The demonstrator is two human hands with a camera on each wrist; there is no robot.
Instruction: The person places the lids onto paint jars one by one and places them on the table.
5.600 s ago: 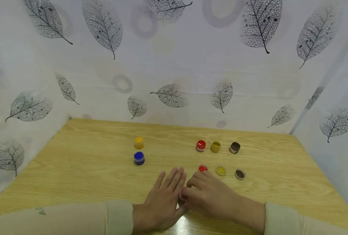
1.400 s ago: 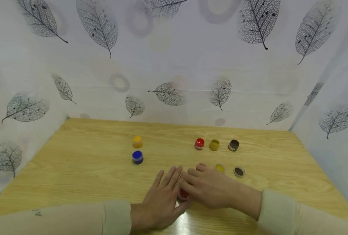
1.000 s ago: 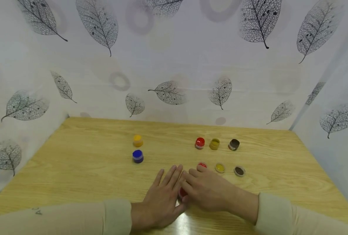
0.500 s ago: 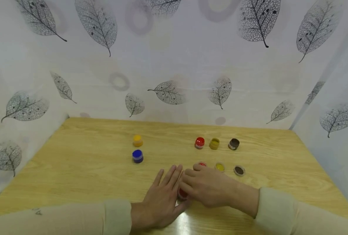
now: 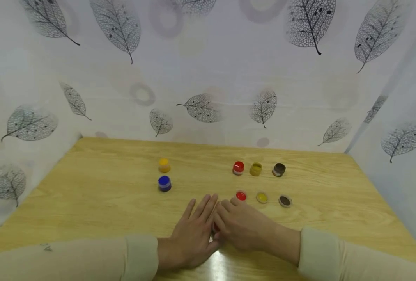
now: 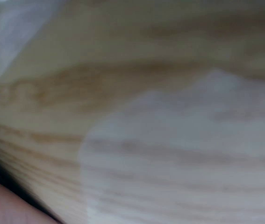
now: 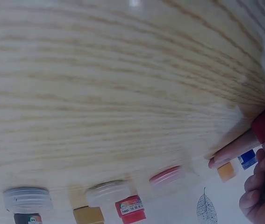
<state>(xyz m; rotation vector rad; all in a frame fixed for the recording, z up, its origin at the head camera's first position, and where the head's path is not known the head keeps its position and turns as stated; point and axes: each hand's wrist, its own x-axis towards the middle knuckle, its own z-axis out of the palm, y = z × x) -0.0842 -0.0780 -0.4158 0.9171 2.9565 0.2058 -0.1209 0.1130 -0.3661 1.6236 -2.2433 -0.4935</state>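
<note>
A small dark red paint jar [image 5: 215, 227] stands on the table between my hands, mostly hidden in the head view. My left hand [image 5: 193, 238] lies along its left side, fingers straight and thumb stretched past its near side. The curled fingers of my right hand [image 5: 241, 226] grip the jar's top from the right. In the right wrist view, the dark red jar [image 7: 264, 125] sits upright beside a straight finger; curled fingers [image 7: 258, 186] are close by. The left wrist view holds only blurred table and a bit of skin. Whether the lid is loose is hidden.
Uncapped red [image 5: 238, 168], yellow [image 5: 255, 169] and dark brown [image 5: 279, 170] paint jars stand at the back right. Their red [image 5: 241, 196], yellow [image 5: 262, 197] and dark [image 5: 285, 201] lids lie in front, inside up. Orange [image 5: 164, 165] and blue [image 5: 164, 184] jars stand at left.
My right hand has shifted slightly left over the jar, covering more of its top, and the red lid beyond shows more fully. The left hand has stayed in place beside the jar.
</note>
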